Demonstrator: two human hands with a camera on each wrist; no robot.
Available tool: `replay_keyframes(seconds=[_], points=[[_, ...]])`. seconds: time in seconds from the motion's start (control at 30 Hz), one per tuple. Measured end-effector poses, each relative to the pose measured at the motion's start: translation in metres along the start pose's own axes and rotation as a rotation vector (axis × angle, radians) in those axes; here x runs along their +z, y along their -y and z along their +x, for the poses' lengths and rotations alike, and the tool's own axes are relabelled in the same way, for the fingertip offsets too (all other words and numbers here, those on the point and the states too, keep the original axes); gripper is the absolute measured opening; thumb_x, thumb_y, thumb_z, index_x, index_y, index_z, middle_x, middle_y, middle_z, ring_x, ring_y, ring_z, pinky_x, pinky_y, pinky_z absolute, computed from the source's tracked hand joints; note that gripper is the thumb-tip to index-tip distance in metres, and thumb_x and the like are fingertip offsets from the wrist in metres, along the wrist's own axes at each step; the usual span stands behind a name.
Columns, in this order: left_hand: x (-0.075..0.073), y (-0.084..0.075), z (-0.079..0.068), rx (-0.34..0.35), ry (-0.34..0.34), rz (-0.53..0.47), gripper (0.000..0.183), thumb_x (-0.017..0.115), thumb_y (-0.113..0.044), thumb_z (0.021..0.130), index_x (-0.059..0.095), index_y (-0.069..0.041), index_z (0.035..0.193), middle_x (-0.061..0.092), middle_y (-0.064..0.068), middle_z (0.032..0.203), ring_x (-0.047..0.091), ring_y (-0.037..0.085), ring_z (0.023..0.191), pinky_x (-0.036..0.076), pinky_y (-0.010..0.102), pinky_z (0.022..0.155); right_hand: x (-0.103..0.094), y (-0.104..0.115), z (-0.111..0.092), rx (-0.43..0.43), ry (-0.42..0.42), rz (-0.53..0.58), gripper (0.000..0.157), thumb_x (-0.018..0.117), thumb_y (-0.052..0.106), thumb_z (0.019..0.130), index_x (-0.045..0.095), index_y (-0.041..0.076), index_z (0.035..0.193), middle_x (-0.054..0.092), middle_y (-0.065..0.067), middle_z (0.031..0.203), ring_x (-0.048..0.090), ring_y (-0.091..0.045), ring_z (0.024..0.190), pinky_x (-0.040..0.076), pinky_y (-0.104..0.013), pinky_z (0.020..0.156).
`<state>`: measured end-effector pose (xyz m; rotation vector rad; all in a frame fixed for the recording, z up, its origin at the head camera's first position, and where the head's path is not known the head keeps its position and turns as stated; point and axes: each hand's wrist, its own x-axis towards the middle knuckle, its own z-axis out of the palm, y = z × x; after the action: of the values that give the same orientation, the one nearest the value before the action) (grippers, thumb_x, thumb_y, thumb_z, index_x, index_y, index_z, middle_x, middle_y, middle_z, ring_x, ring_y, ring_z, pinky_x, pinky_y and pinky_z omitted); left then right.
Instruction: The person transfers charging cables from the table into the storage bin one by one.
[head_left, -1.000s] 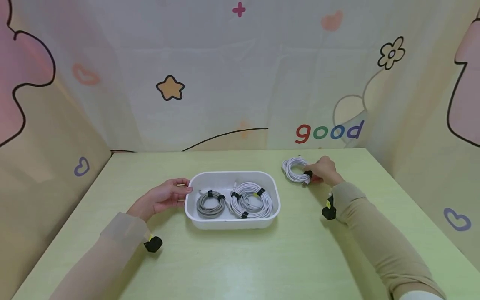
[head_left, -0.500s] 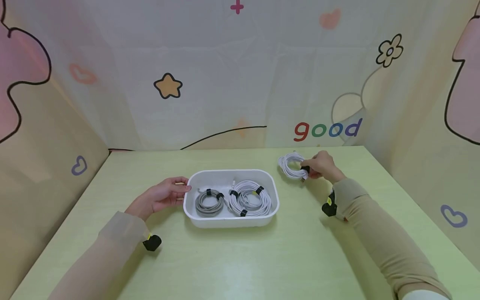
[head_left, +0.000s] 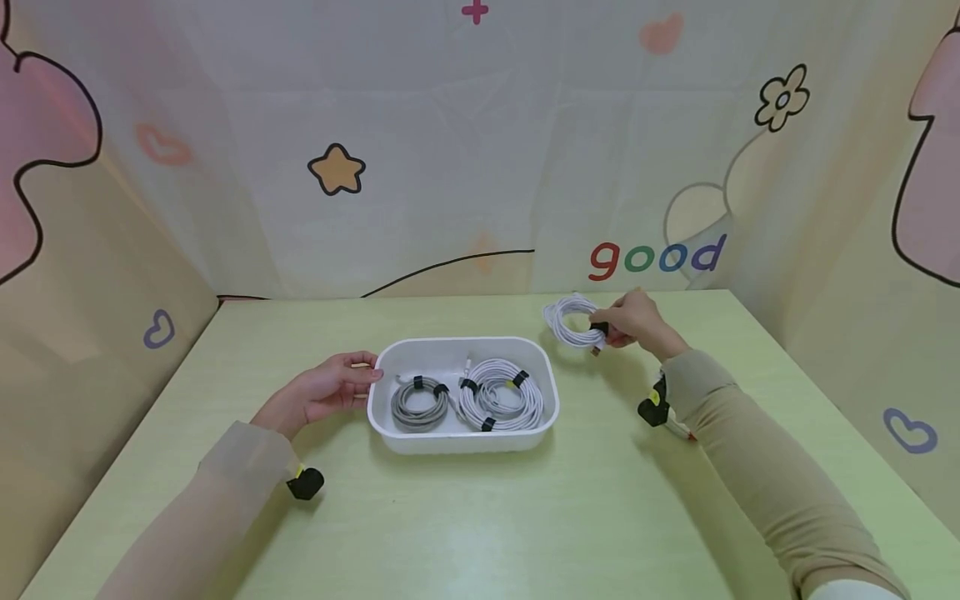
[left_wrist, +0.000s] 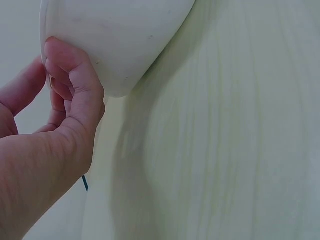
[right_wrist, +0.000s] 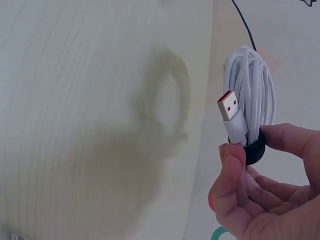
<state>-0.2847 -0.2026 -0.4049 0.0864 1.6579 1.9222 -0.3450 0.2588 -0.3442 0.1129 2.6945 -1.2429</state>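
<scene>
A white plastic bin [head_left: 463, 446] stands mid-table, and my left hand [head_left: 327, 390] pinches its left rim between thumb and fingers, as the left wrist view also shows. Inside lie a grey coiled cable [head_left: 420, 419] on the left and a white coiled cable [head_left: 480, 408] on the right, both with black straps. My right hand [head_left: 637, 323] pinches another coil, a white USB cable [right_wrist: 248, 85], at its black strap [right_wrist: 255, 150]. In the right wrist view its USB plug [right_wrist: 230, 109] sticks out beside the loops. The coil hangs above the table, casting a ring-shaped shadow.
The pale yellow-green table [head_left: 450, 525] ends at a printed curtain [head_left: 450, 167] behind, with more curtain along both sides. Black wrist cameras [head_left: 305, 483] sit under both forearms.
My right hand has lifted the white USB cable off the table and carried it a little left, closer to the bin. My left hand and the bin stay in place.
</scene>
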Motion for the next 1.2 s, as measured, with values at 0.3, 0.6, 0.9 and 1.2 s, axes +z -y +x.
replay_keyframes(seconds=[0.3, 0.6, 0.9, 1.2], points=[[0.000, 0.000, -0.001, 0.011, 0.025, -0.004, 0.019, 0.053, -0.003, 0.097, 0.042, -0.004, 0.112, 0.064, -0.001, 0.091, 0.066, 0.010, 0.081, 0.057, 0.027, 0.072, 0.004, 0.023, -0.008, -0.009, 0.018, -0.007, 0.030, 0.067, 0.022, 0.089, 0.066, -0.008, 0.093, 0.060, 0.001, 0.056, 0.059, -0.007, 0.048, 0.057, -0.026, 0.058], [0.000, -0.001, -0.001, 0.007, 0.015, -0.013, 0.020, 0.054, -0.003, 0.096, 0.043, -0.005, 0.112, 0.065, 0.000, 0.092, 0.066, 0.011, 0.082, 0.057, 0.028, 0.073, 0.011, 0.044, -0.012, -0.032, 0.038, -0.017, 0.035, 0.067, 0.023, 0.090, 0.064, -0.008, 0.108, 0.060, 0.001, 0.060, 0.059, -0.008, 0.050, 0.056, -0.024, 0.059], [0.000, -0.001, -0.001, 0.017, 0.032, -0.005, 0.020, 0.055, -0.004, 0.096, 0.043, -0.004, 0.112, 0.065, 0.000, 0.091, 0.066, 0.011, 0.082, 0.057, 0.028, 0.072, 0.021, 0.063, -0.018, -0.053, 0.063, -0.022, 0.040, 0.068, 0.025, 0.090, 0.064, -0.005, 0.116, 0.064, -0.001, 0.069, 0.060, -0.010, 0.051, 0.056, -0.023, 0.060], [0.000, -0.001, -0.001, 0.007, 0.022, -0.003, 0.020, 0.055, -0.005, 0.096, 0.043, -0.005, 0.112, 0.064, 0.000, 0.091, 0.065, 0.011, 0.082, 0.057, 0.028, 0.073, 0.037, 0.078, -0.028, -0.096, 0.127, -0.009, 0.037, 0.068, 0.024, 0.090, 0.065, -0.004, 0.114, 0.064, -0.002, 0.071, 0.059, -0.011, 0.053, 0.056, -0.024, 0.061]])
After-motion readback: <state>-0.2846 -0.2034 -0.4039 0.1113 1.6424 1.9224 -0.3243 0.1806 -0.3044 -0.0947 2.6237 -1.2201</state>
